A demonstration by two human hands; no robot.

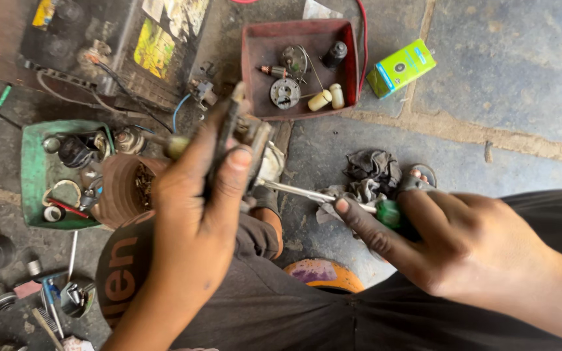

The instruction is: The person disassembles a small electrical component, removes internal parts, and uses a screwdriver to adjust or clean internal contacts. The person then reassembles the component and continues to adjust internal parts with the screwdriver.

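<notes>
— What's in the left hand (pixel 196 214)?

— A small dark metal part (pixel 242 133), greasy by the look of it. The fingers are wrapped tight round it, thumb pressed on the near face, held above the lap.

— And the other hand?

— The right hand (pixel 463 250) is closed on the green handle of a screwdriver (pixel 323 195), forefinger laid along the shaft. The tip runs left into the underside of the part, just below the left grip.

— How would that part handle?

— Stiff and dense for its size, I'd judge, and slick with oil. Best taken round the body, as it is, not by the thin pieces sticking out.

— What lies around?

— Beyond the left grip, a red tray (pixel 352 65) on the floor, with a small gear disc, two pale cylinders and a black knob in it. Right of that, a green box (pixel 401 67). To the left of the grip, a green tray (pixel 30 169) full of odd parts and a brown cup (pixel 120 192). Under the screwdriver, a grey rag (pixel 372 170).
</notes>
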